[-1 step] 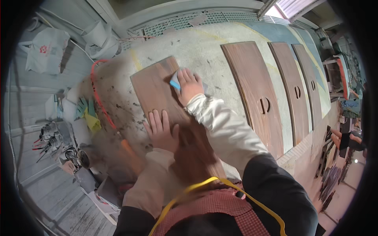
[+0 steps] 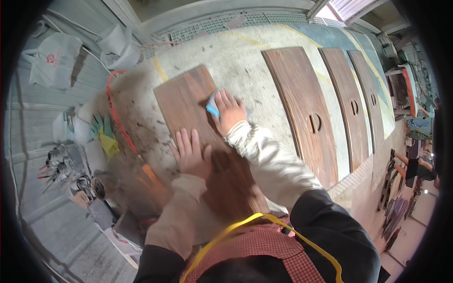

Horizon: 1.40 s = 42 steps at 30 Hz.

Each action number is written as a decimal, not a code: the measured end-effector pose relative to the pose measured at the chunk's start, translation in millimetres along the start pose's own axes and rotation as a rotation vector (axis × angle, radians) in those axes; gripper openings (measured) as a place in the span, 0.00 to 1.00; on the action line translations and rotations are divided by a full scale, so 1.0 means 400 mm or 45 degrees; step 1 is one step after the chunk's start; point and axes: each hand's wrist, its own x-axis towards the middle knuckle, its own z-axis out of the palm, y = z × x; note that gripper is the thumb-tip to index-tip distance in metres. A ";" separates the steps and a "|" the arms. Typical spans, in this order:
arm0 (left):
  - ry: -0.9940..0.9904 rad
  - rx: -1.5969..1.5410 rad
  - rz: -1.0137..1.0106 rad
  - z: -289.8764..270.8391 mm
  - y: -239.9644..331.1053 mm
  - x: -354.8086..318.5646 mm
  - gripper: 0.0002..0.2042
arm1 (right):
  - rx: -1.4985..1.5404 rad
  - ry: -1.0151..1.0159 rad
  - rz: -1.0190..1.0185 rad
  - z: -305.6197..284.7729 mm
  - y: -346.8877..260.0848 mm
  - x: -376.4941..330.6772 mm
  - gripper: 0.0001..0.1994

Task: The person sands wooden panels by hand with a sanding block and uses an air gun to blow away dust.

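A dark brown wood-grain board (image 2: 187, 104) lies in front of me, running from the far left of the covered table toward my body. Its near part is partly shaded and passes behind my left forearm. My left hand (image 2: 192, 153) rests flat on the board with its fingers spread. At the board's right edge, my right hand (image 2: 230, 111) presses a blue and grey pad (image 2: 213, 107) against the wood. The pad is mostly hidden under the fingers, so I cannot tell its exact kind.
To the right lie three similar boards (image 2: 302, 99), each with a D-shaped cutout. A pale, stained cover (image 2: 236, 61) spreads over the table. A red hose (image 2: 113, 106) with an orange-handled tool (image 2: 150, 173) lies left. Beyond are green-yellow gloves (image 2: 107, 139) and hanging tools (image 2: 61, 162).
My right hand and the pad have shifted slightly toward me along the board's right edge. My left hand stays flat on the board. The whole view has shifted a little.
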 end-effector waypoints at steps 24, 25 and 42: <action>0.118 0.396 -0.041 0.089 -0.044 0.032 0.29 | 1.033 -0.301 1.030 -0.252 0.068 -0.875 0.09; 0.137 0.379 -0.031 0.093 -0.046 0.030 0.29 | 1.061 -0.292 1.027 -0.246 0.065 -0.871 0.09; 0.088 0.330 0.064 0.017 0.020 0.019 0.27 | 0.793 -0.217 0.879 -0.179 0.072 -0.643 0.09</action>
